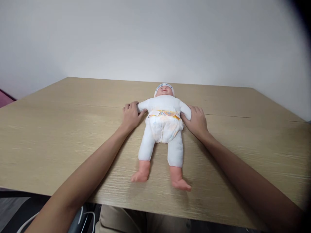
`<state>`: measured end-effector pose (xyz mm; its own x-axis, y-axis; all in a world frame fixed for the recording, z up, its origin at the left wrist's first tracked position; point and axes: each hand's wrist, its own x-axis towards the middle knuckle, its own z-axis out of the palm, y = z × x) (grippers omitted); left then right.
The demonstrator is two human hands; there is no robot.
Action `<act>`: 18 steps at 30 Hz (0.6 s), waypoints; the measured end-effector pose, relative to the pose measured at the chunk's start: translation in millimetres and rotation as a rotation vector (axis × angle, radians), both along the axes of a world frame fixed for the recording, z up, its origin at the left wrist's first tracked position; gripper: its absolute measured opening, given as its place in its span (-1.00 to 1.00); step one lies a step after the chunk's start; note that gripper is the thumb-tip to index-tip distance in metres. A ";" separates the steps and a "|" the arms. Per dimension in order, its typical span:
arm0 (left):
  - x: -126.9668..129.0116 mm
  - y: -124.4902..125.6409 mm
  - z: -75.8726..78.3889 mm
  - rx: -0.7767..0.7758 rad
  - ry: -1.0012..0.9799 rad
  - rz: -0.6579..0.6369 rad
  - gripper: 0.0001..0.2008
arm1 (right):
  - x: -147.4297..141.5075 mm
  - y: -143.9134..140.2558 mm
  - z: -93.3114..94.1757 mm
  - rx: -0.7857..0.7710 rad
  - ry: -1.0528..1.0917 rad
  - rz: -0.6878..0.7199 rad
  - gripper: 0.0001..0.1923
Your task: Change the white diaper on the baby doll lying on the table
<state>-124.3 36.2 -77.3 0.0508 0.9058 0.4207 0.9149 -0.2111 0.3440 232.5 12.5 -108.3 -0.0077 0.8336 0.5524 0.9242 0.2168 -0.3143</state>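
A baby doll [163, 103] with a white cloth body lies on its back, its head toward the wall and its bare pink feet toward me. Round its hips is a white diaper [163, 129] with a coloured waistband. The doll wears a white headband [159, 86] with blue lettering. My left hand [132, 115] is closed round the end of the doll's arm on the left side, thumb toward the diaper. On the other side, my right hand [196, 120] grips the opposite arm near its end. Both of the doll's hands are hidden under my fingers.
The wooden table [60, 129] reaches back to a pale wall [155, 38]. A thin seam runs across its top. White cables [91, 213] hang below the front edge at the left, beside my lap. Something pink [5, 98] shows at the far left.
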 end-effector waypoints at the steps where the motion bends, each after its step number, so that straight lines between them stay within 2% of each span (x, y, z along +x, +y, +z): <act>1: -0.3 0.3 0.9 -0.008 0.003 0.014 -0.32 | 0.0 0.3 0.3 -0.008 0.014 0.003 -0.38; 6: -0.5 -4.6 5.0 -0.001 0.059 0.040 -0.33 | -3.0 -3.3 3.0 -0.035 0.067 -0.007 -0.42; 10: 3.3 -26.2 10.1 -0.011 0.088 0.022 -0.37 | -11.3 -19.2 7.7 -0.056 0.120 -0.017 -0.47; 14: 10.4 -67.7 23.8 -0.061 -0.029 -0.008 -0.39 | -17.4 -49.6 14.0 -0.098 0.218 -0.041 -0.51; 18: 13.9 -139.0 44.6 -0.133 -0.203 0.012 -0.38 | -13.1 -99.3 20.7 -0.148 0.345 -0.018 -0.42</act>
